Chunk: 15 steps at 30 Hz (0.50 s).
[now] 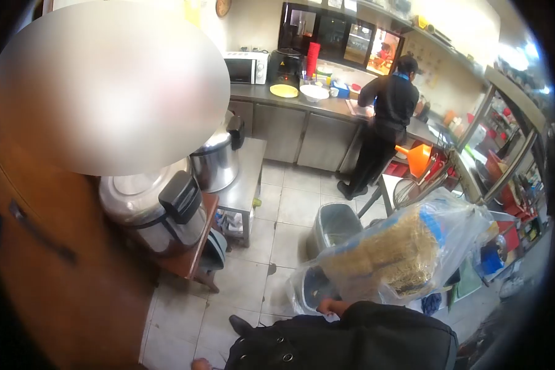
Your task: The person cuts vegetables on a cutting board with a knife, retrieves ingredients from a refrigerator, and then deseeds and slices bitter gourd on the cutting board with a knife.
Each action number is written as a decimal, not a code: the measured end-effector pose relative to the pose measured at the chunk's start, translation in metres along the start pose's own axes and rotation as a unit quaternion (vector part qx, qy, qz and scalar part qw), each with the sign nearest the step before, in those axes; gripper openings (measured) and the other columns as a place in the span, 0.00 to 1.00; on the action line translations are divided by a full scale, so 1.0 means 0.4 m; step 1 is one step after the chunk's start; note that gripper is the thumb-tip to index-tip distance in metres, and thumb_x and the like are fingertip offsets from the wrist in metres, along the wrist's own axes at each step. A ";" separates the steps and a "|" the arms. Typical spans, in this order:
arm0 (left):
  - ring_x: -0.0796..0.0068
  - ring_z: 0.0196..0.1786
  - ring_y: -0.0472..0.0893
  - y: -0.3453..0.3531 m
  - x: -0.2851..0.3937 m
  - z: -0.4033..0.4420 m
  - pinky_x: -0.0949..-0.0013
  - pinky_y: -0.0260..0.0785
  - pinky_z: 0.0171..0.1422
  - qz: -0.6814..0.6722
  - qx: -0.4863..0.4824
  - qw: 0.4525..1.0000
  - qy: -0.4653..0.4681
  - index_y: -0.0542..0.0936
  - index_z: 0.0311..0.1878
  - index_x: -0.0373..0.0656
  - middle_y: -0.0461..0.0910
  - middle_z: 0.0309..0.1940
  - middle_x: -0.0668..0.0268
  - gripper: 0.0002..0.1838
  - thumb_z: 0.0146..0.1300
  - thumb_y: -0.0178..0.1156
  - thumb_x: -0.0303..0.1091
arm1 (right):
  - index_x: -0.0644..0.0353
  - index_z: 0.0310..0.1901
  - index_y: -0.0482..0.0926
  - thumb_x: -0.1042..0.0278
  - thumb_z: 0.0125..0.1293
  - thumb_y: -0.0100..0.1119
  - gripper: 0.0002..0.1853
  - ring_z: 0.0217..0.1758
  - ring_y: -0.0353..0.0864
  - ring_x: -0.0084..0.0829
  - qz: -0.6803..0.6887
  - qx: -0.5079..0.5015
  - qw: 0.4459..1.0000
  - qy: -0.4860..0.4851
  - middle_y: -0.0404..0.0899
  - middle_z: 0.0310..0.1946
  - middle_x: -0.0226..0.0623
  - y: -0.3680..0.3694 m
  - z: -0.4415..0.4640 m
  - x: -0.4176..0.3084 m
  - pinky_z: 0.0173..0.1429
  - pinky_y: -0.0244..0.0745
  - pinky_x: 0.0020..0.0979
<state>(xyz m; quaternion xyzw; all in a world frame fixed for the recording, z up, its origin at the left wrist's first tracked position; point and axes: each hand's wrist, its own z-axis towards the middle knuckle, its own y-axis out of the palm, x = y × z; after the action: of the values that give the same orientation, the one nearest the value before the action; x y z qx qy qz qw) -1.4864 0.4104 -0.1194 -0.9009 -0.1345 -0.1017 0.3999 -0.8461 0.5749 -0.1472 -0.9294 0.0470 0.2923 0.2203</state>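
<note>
My right hand [331, 307] comes out of a black sleeve at the bottom middle, its fingers apparently curled. It is beside a grey bin [299, 290] lined with clear plastic; whether it grips anything is hidden. Just above it, a large clear plastic bag [382, 253] with tan, straw-like contents leans to the right. Only a sliver of my left hand [200, 364] shows at the bottom edge, with its fingers out of sight.
Two steel rice cookers [157, 203] stand on low tables at left. Another grey bin [336, 225] is on the tiled floor. A person in black [394, 105] works at the back counter [277, 132]. An orange funnel [417, 159] and a whisk [406, 192] are at right.
</note>
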 end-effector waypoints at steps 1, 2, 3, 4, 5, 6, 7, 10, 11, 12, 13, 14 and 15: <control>0.66 0.33 0.81 -0.028 -0.055 0.038 0.57 0.73 0.33 0.136 -0.006 0.990 0.031 0.81 0.37 0.50 0.81 0.30 0.61 0.14 0.62 0.53 0.48 | 0.60 0.36 0.81 0.60 0.59 0.55 0.12 0.36 0.81 0.43 -0.101 -0.010 0.994 0.031 0.81 0.32 0.44 -0.022 0.010 -0.064 0.41 0.76 0.44; 0.66 0.33 0.81 -0.060 -0.108 0.081 0.57 0.73 0.32 0.222 -0.007 0.975 0.033 0.81 0.37 0.50 0.81 0.30 0.61 0.14 0.62 0.53 0.49 | 0.59 0.38 0.81 0.59 0.59 0.54 0.13 0.39 0.81 0.45 -0.172 -0.015 0.984 0.041 0.81 0.34 0.44 -0.041 0.017 -0.125 0.44 0.76 0.45; 0.66 0.33 0.81 -0.073 -0.120 0.101 0.57 0.73 0.32 0.219 -0.014 0.975 0.042 0.81 0.37 0.50 0.81 0.30 0.61 0.14 0.62 0.53 0.49 | 0.59 0.40 0.81 0.58 0.59 0.54 0.15 0.41 0.81 0.46 -0.222 -0.015 0.974 0.043 0.82 0.36 0.44 -0.058 0.029 -0.171 0.46 0.76 0.45; 0.67 0.28 0.78 -0.112 -0.132 0.133 0.60 0.70 0.27 -0.102 0.051 0.993 -0.039 0.79 0.38 0.49 0.78 0.27 0.63 0.11 0.62 0.53 0.44 | 0.58 0.42 0.81 0.57 0.60 0.53 0.16 0.44 0.81 0.48 -0.258 -0.014 0.965 0.039 0.82 0.38 0.44 -0.068 0.044 -0.208 0.49 0.75 0.46; 0.68 0.23 0.75 -0.169 -0.142 0.177 0.64 0.66 0.21 -0.410 0.113 0.897 -0.120 0.78 0.38 0.48 0.76 0.23 0.64 0.08 0.62 0.53 0.40 | 0.58 0.44 0.80 0.56 0.60 0.52 0.18 0.46 0.81 0.50 -0.279 -0.009 0.959 0.039 0.83 0.40 0.44 -0.084 0.064 -0.248 0.51 0.75 0.46; 0.69 0.17 0.72 -0.225 -0.153 0.223 0.68 0.62 0.15 -0.670 0.163 0.699 -0.187 0.76 0.39 0.48 0.73 0.20 0.65 0.06 0.61 0.54 0.35 | 0.58 0.44 0.80 0.56 0.60 0.52 0.18 0.46 0.81 0.50 -0.277 -0.007 0.960 0.041 0.83 0.40 0.44 -0.096 0.075 -0.298 0.51 0.75 0.46; 0.69 0.17 0.72 -0.257 -0.176 0.262 0.68 0.62 0.15 -0.670 0.161 0.701 -0.183 0.76 0.39 0.48 0.73 0.20 0.65 0.06 0.61 0.54 0.35 | 0.55 0.47 0.80 0.55 0.60 0.51 0.18 0.49 0.80 0.49 -0.233 0.013 0.970 0.062 0.82 0.43 0.44 -0.110 0.085 -0.342 0.54 0.74 0.46; 0.64 0.22 0.75 -0.317 -0.142 0.321 0.61 0.66 0.20 -0.822 0.013 0.560 -0.100 0.78 0.32 0.46 0.76 0.24 0.65 0.08 0.61 0.48 0.32 | 0.52 0.50 0.80 0.55 0.61 0.49 0.20 0.53 0.79 0.48 -0.165 0.069 0.982 0.065 0.82 0.46 0.44 -0.132 0.134 -0.365 0.59 0.71 0.45; 0.65 0.22 0.75 -0.308 -0.094 0.333 0.62 0.66 0.20 -0.772 0.059 0.624 -0.105 0.77 0.31 0.47 0.76 0.23 0.66 0.06 0.61 0.50 0.31 | 0.50 0.51 0.81 0.56 0.62 0.47 0.20 0.55 0.78 0.47 -0.143 0.100 0.984 0.042 0.82 0.46 0.44 -0.132 0.155 -0.364 0.60 0.70 0.44; 0.66 0.22 0.75 -0.296 -0.057 0.339 0.64 0.66 0.20 -0.713 0.106 0.684 -0.110 0.76 0.30 0.49 0.75 0.22 0.66 0.05 0.60 0.51 0.31 | 0.50 0.51 0.81 0.56 0.62 0.47 0.20 0.55 0.78 0.47 -0.139 0.102 0.984 0.040 0.82 0.46 0.44 -0.161 0.140 -0.406 0.60 0.70 0.44; 0.67 0.23 0.76 -0.276 -0.032 0.347 0.64 0.66 0.21 -0.667 0.081 0.732 -0.117 0.77 0.33 0.48 0.76 0.23 0.66 0.05 0.61 0.51 0.31 | 0.51 0.49 0.82 0.56 0.62 0.47 0.19 0.54 0.78 0.47 -0.140 0.091 0.983 0.071 0.82 0.46 0.45 -0.206 0.099 -0.472 0.60 0.71 0.44; 0.68 0.24 0.76 -0.258 -0.008 0.355 0.64 0.67 0.22 -0.617 0.055 0.775 -0.124 0.77 0.35 0.48 0.77 0.24 0.66 0.05 0.62 0.51 0.31 | 0.51 0.48 0.83 0.56 0.62 0.47 0.19 0.54 0.78 0.47 -0.141 0.080 0.982 0.102 0.81 0.46 0.45 -0.241 0.074 -0.525 0.60 0.72 0.43; 0.68 0.25 0.78 -0.256 0.025 0.332 0.65 0.69 0.23 -0.568 0.006 0.812 -0.137 0.78 0.38 0.46 0.78 0.26 0.65 0.05 0.61 0.55 0.32 | 0.51 0.48 0.83 0.56 0.62 0.47 0.19 0.54 0.78 0.47 -0.136 0.080 0.982 0.100 0.81 0.46 0.45 -0.246 0.088 -0.519 0.60 0.72 0.43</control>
<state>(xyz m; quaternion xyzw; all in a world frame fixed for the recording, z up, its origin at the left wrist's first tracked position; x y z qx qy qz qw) -1.5002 0.5773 -0.1331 -0.6664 -0.6762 -0.1851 0.2538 -1.0143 0.6702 -0.0184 -0.9311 -0.0350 0.1609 0.3256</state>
